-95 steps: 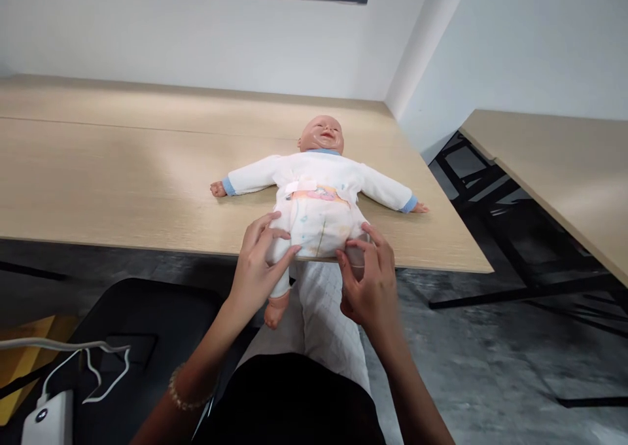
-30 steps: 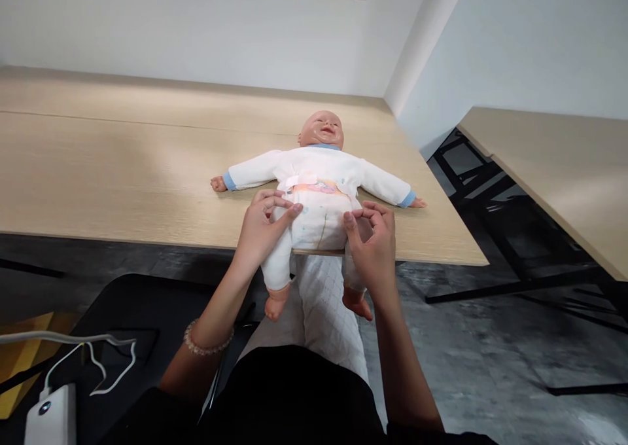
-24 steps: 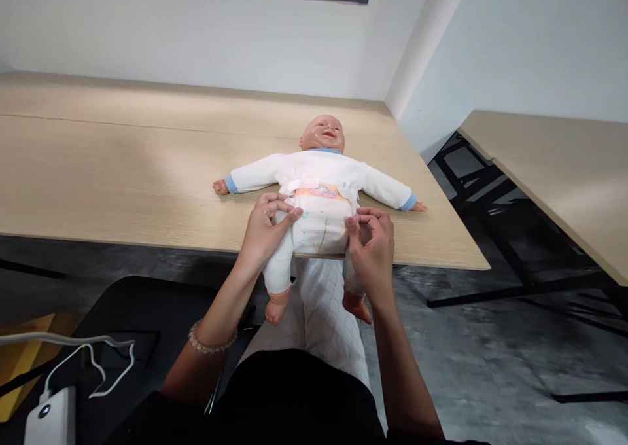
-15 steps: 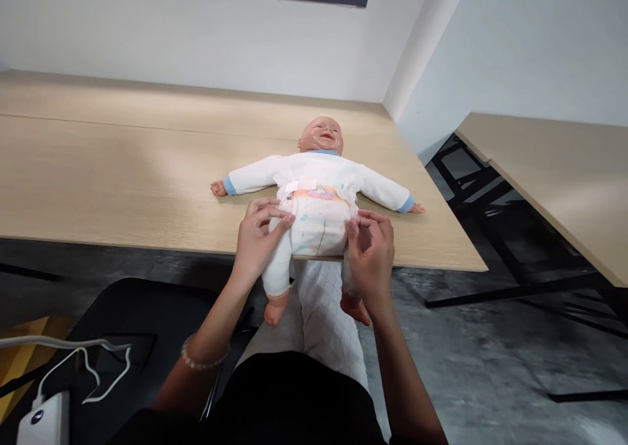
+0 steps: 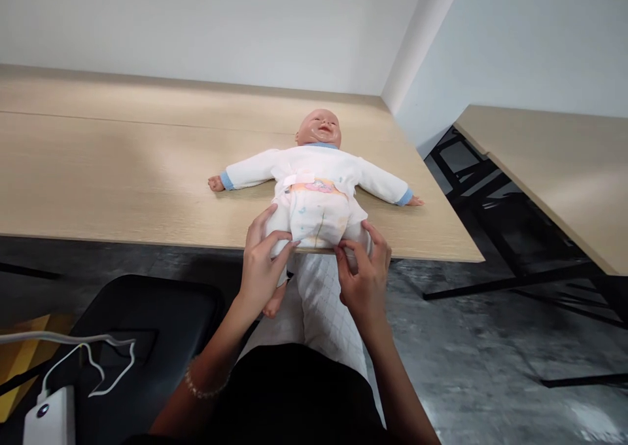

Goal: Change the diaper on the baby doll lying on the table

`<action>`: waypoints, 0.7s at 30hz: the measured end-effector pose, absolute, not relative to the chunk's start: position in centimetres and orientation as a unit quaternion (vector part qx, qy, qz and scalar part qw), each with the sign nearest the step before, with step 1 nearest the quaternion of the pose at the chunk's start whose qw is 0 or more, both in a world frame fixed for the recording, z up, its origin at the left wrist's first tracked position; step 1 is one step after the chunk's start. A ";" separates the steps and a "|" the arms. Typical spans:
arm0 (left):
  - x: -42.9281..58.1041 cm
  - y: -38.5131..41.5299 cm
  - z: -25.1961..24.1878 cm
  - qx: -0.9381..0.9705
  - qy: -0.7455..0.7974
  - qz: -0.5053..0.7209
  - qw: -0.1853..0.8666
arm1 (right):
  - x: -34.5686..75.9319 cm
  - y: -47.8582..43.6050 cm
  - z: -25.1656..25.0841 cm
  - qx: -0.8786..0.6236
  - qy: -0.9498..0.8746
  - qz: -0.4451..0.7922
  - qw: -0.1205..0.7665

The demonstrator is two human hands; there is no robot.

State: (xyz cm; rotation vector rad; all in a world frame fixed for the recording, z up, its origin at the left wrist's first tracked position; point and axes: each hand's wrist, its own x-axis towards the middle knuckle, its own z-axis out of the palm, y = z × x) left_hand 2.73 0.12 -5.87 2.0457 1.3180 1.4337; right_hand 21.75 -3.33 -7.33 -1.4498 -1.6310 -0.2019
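Observation:
A baby doll (image 5: 321,160) in a white top with blue cuffs lies on its back, arms spread, at the table's front edge. Around its hips is a white diaper (image 5: 318,216) with a coloured waistband print and a tape strip across the front. With thumb and fingers pinched, my left hand (image 5: 265,255) holds the diaper's leg edge at the lower left. My right hand (image 5: 363,268) pinches the opposite leg edge at the lower right. The doll's legs hang over the edge; one foot (image 5: 275,301) shows below my left hand, while the other is hidden behind my right.
The wooden table (image 5: 122,170) runs along the wall, its front edge close to my lap. A black chair (image 5: 161,327) stands at the left, with a white power bank (image 5: 49,415) and cable on it. Another table (image 5: 554,177) is at the right.
Both hands have moved down from the diaper's sides to its leg edges near the crotch. The right-hand foot of the doll has gone out of sight behind my right hand.

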 end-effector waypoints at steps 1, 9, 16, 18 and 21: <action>2.6 0.2 -5.7 0.708 0.462 0.507 0.169 | 21.7 -3.2 -7.3 -0.588 -0.662 -0.080 0.458; 2.0 0.4 -5.0 0.682 0.471 0.534 0.169 | 21.4 -2.8 -7.7 -0.594 -0.645 -0.082 0.474; 2.1 -0.6 -6.0 0.752 0.476 0.451 0.065 | 21.8 -3.5 -8.2 -0.566 -0.672 -0.090 0.469; 2.3 -0.5 -6.0 0.755 0.477 0.447 0.052 | 21.6 -3.4 -8.3 -0.573 -0.665 -0.095 0.470; 2.6 -0.1 -6.1 0.750 0.481 0.453 0.027 | 21.4 -2.9 -8.3 -0.582 -0.654 -0.111 0.470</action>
